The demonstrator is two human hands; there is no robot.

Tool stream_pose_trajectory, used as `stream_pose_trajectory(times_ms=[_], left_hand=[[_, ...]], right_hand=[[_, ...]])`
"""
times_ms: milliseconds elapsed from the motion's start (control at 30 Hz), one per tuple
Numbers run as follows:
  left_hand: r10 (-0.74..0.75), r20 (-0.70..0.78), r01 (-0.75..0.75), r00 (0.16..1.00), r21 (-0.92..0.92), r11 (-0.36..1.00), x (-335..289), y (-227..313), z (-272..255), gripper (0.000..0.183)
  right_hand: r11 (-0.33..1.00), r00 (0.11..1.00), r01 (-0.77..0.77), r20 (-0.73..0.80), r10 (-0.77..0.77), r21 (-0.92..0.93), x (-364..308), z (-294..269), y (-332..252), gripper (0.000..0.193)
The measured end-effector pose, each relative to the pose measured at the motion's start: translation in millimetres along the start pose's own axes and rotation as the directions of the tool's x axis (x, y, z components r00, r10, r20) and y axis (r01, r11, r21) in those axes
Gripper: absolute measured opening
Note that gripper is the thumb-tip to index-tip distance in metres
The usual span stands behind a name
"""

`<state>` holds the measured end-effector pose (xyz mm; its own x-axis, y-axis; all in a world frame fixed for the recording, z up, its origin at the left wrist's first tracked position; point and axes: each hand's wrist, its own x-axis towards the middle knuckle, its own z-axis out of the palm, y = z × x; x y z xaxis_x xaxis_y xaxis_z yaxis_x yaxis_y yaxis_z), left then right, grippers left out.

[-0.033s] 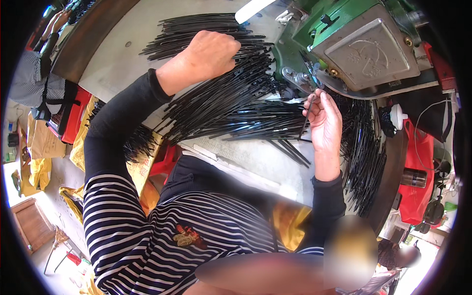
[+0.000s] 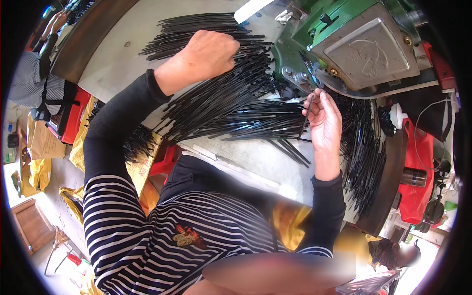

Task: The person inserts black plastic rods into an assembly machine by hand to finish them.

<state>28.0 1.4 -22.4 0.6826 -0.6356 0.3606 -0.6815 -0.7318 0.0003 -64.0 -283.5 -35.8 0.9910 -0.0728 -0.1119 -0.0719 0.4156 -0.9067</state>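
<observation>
Pinching a thin dark strip with the right hand — strip sits at the fingertips, upper end close to the small metal fittings on the green machine; contact can't be told. Left hand clenched in a fist over the black strips; can't tell whether anything is inside it. Progress: one piece in hand, looks unfinished. Loose strips cover much of the table, with another heap right of the right hand. Finished versus waiting pieces can't be sorted by look — the batch seems mid-run, no count possible.
</observation>
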Motion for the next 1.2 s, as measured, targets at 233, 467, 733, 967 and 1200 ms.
stream_pose_trajectory(times_ms=[233, 467, 733, 967, 1200], left_hand=[[-0.003, -0.009, 0.002, 1.0, -0.052, 0.999, -2, -2, 1, 0.009], [0.064, -0.067, -0.066, 0.996, -0.018, 0.998, -6, -5, 7, 0.01], [-0.075, 0.038, 0.081, 0.996, -0.228, 0.97, 3, 12, -21, 0.012], [0.006, 0.113, 0.067, 0.994, -0.631, 0.773, 18, 33, -16, 0.02], [0.006, 0.125, 0.078, 0.992, -0.655, 0.752, 27, 48, -23, 0.023]], right_hand=[[1.0, 1.0, -0.02, -0.001, 0.02, -0.007, 1, 0, 2, 0.02], [1.0, 0.999, -0.021, 0.031, 0.022, -0.009, 0, 1, 0, 0.02], [0.994, 0.996, -0.073, 0.053, 0.077, -0.084, -6, 7, -8, 0.023], [0.883, 0.962, -0.112, 0.173, 0.211, -0.456, -11, 32, -14, 0.031], [0.873, 0.958, -0.096, 0.192, 0.211, -0.479, -12, 31, -17, 0.035]])
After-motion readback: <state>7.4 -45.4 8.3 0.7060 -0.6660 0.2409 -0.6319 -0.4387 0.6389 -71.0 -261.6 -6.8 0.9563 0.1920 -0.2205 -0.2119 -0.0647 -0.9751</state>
